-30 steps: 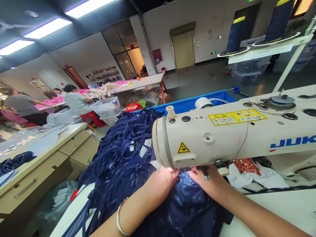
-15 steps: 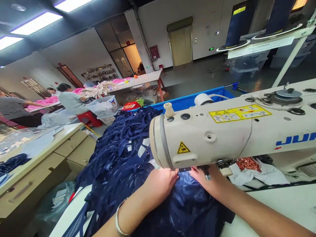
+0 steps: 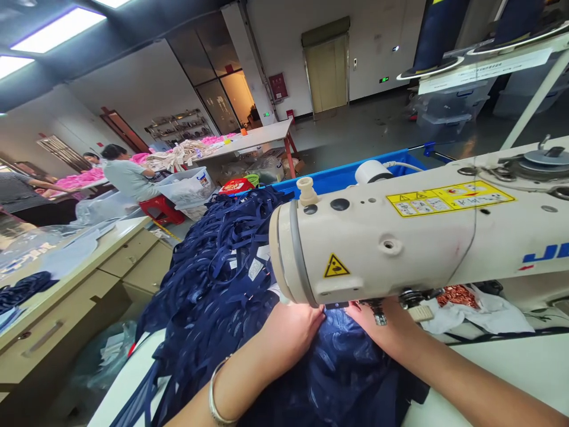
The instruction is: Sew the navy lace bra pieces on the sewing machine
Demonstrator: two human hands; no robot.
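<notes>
Both hands are at the head end of a white sewing machine [image 3: 355, 249], beneath its arm. My left hand [image 3: 296, 332], with a silver bangle on the wrist, is closed on a navy garment [image 3: 340, 367] at the left of the needle area. From the other side my right hand [image 3: 384, 326] holds the same shiny, sheer-looking fabric, its fingers partly hidden behind the machine's lower parts. The needle and the spot being fed are covered by the machine head. A big heap of navy strappy garments [image 3: 217, 279] with white labels lies to the left.
A blue cloth bin [image 3: 404, 160] stands behind the machine. Copper-coloured bits [image 3: 457, 296] lie on a white cloth at right. Thread cones [image 3: 438, 35] stand on a rack above. At left is a drawer desk [image 3: 106, 273]; beyond it a person [image 3: 127, 175] sits by a long table [image 3: 262, 139].
The camera view has shifted a little, so the machine appears slightly farther right. Both hands stay on the fabric under the machine head, with hardly any visible movement.
</notes>
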